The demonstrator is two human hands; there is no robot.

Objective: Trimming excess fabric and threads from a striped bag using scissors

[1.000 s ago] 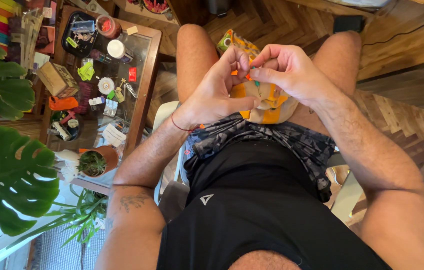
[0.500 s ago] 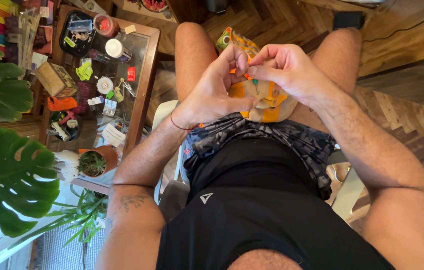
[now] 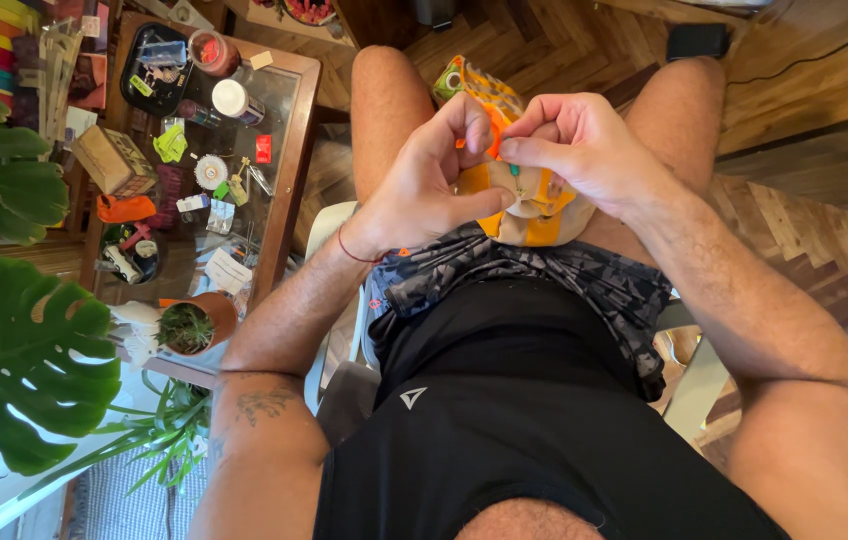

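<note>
Not much has moved over the last second. Both hands were already bunched together over the lap and they're in pretty much the same spot now, maybe a touch tighter. So whatever fiddly bit is going on looks like it's mid-way, not starting or wrapping up.

The left hand point(image 3: 424, 190) is curled in with thumb and forefinger pinched narrow on a small orange piece point(image 3: 492, 143). The right hand point(image 3: 584, 150) comes in from the other side, its fingertips point(image 3: 510, 152) pressed close against the same spot, and there's a tiny green bit right under them that I can't make out properly. Both sets of fingers are closed down small, not spread at all.

Under the hands sits the orange and beige fabric item point(image 3: 534, 205), resting on the lap between the thighs, touching the top edge of the patterned shorts point(image 3: 544, 280). A colourful printed part of it point(image 3: 469, 85) sticks out beyond the left hand over the thigh. That hasn't shifted either.

Off to the person's left is a glass-topped side table point(image 3: 289, 190) crammed with stuff: a white-lidded jar point(image 3: 229, 98) near the far edge, a black tray point(image 3: 159, 65) in the far corner, and a small potted plant point(image 3: 189, 325) at the near corner. Big monstera leaves point(image 3: 14, 360) hang beside it. The floor is herringbone wood point(image 3: 544, 40).
</note>
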